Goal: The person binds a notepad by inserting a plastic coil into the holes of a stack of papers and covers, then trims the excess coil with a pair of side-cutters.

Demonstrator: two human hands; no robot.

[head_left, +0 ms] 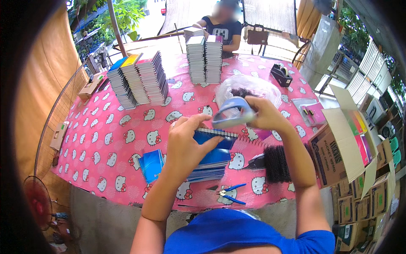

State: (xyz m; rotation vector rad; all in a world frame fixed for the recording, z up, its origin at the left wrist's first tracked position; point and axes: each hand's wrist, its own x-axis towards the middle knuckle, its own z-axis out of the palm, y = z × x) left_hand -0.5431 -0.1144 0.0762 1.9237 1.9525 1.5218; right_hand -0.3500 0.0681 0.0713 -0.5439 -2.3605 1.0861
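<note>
My left hand (184,137) is closed on a small blue notebook (204,137), its punched edge up and the thumb pressed along it. A dark spiral coil (250,140) trails from the right end of that edge. In my right hand (268,114) is a blue-grey looped tool (230,122), held just above the notebook; motion blurs it and I cannot make out its kind. Below lies a stack of blue notebooks (210,167). Blue-handled cutting pliers (231,197) rest at the near table edge. A bundle of black coils (277,164) lies to the right.
Tall notebook stacks (137,82) stand far left, others (204,61) at far centre. Bound blue notebooks (151,164) lie left. A plastic bag (270,89) holds dark coils. A tape dispenser (281,75) is far right; an opened carton (330,156) stands right. A person (222,34) sits opposite.
</note>
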